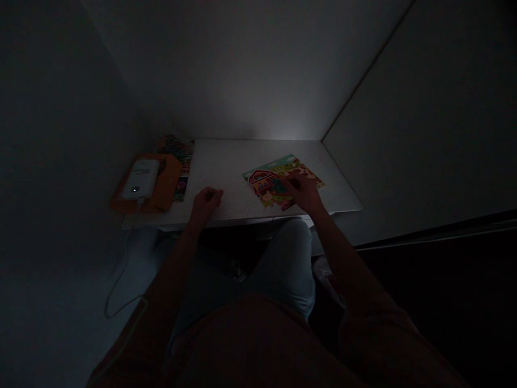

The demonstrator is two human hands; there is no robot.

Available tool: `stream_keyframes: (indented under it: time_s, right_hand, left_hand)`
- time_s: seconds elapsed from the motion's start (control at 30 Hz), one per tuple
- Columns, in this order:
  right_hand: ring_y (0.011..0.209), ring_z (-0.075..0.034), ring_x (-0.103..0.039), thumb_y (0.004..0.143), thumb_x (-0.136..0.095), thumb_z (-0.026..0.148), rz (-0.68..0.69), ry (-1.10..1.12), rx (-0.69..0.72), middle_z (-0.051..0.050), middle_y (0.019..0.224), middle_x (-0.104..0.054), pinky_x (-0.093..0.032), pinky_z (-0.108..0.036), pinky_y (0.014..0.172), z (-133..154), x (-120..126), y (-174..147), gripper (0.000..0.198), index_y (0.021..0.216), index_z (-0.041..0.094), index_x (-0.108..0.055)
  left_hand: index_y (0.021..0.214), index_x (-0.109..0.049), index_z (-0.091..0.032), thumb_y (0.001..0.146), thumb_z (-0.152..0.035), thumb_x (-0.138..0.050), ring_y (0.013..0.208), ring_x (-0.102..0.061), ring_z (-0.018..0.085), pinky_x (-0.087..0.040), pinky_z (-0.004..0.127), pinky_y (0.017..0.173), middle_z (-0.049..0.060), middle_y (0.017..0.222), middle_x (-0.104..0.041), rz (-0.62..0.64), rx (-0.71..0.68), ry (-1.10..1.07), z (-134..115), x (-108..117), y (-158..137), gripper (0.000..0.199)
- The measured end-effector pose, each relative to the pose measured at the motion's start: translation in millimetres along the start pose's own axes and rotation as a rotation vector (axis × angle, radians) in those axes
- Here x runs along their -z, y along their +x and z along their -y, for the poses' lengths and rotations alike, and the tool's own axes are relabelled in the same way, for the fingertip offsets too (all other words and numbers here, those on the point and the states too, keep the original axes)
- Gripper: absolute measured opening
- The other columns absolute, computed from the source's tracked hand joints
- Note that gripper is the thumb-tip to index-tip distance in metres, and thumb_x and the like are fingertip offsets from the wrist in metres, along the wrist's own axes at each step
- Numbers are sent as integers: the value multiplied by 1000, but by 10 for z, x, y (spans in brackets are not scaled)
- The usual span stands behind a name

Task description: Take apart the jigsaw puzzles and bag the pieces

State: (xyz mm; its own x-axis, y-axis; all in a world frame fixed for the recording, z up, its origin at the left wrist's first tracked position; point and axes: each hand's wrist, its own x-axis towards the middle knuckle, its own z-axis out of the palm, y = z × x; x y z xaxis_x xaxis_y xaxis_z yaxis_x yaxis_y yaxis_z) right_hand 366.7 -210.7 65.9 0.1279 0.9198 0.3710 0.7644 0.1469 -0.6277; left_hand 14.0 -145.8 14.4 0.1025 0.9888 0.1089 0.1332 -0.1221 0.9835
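A colourful jigsaw puzzle [262,186] with a farm picture, a red barn and animals lies slanted on the white table [226,161]. Its lower right edge is ragged and partly covered. Over its right part is my right hand [304,189], fingertips pinched together at the picture's dark green patch; whatever they hold is too dim to make out. To the left of the puzzle, my left hand [207,205] hovers by the table's front edge. Its fingers are curled in and nothing shows in them.
At the table's left end a white power bank [141,179] lies on an orange pouch-like item [172,183], with a white cable [126,253] hanging down. Colourful printed sheets [186,156] stick out behind it. Walls border the back and right. My legs are under the front edge. Light is dim.
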Motion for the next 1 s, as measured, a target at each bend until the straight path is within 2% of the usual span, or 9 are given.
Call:
stream_keyframes:
  time_s: [0.13,0.23,0.3,0.43,0.53,0.6,0.7,0.83,1.0]
  right_hand:
    - [84,-23,-77,108,-63,79,123,236,28,-6,94,-82,-61,-37,79,446,-357,10,58,104,24,-81]
    - [85,-23,-80,108,-67,73,282,360,61,-7,105,-85,-65,-38,82,700,-621,43,54,128,24,-80]
    - [84,-22,-81,109,-69,69,287,374,58,-8,113,-85,-66,-39,83,733,-676,46,57,144,25,-74]
    - [88,-25,-79,110,-67,67,72,231,15,-10,112,-85,-67,-41,85,384,-479,-63,52,140,25,-76]
    - [87,-27,-78,106,-71,71,95,84,-38,-11,106,-83,-68,-44,82,-100,-259,-266,52,127,25,-81]
    - [109,-33,-79,101,-78,72,141,-7,58,-16,126,-81,-69,-51,96,-413,-161,-437,57,132,24,-83]
    - [138,-38,-71,94,-91,63,198,-141,192,-19,153,-70,-62,-59,118,-752,-111,-654,64,146,27,-81]
    - [132,-37,-75,93,-96,47,203,-217,213,-18,150,-71,-64,-57,116,-911,-126,-770,53,140,28,-85]
    - [131,-32,-75,100,-90,42,189,-196,234,-12,147,-72,-65,-51,115,-820,-87,-752,28,126,32,-89]
  left_hand:
    - [77,-61,-26,84,-64,-84,63,-57,15,-47,29,64,-3,64,-61,40,-16,-12,-214,-126,-39,46]
    - [81,-63,-25,88,-66,-81,64,-59,15,-49,30,67,-2,67,-63,30,-60,-24,-348,-191,-44,45]
    - [83,-63,-25,90,-67,-81,65,-59,15,-48,30,67,-2,68,-64,-3,-62,-17,-389,-189,-35,46]
    - [84,-60,-26,90,-69,-82,60,-53,14,-41,30,61,-5,64,-56,-65,-56,-16,-353,-97,-10,48]
    - [83,-56,-27,90,-71,-82,60,-51,14,-41,30,61,-6,64,-53,-91,-53,-81,-297,-30,16,51]
    - [82,-55,-28,87,-73,-84,60,-50,14,-42,30,61,-6,63,-53,-103,-50,-135,-272,-10,34,54]
    - [81,-55,-28,86,-72,-86,60,-51,13,-41,29,60,-5,63,-55,-105,-57,-170,-255,-22,42,54]
    - [80,-58,-27,88,-68,-85,62,-56,14,-46,29,62,-4,64,-59,-96,-33,-146,-250,-92,-6,50]
    - [79,-61,-27,83,-66,-86,61,-58,14,-49,29,62,-4,63,-58,-70,-26,-148,-272,-167,-109,47]
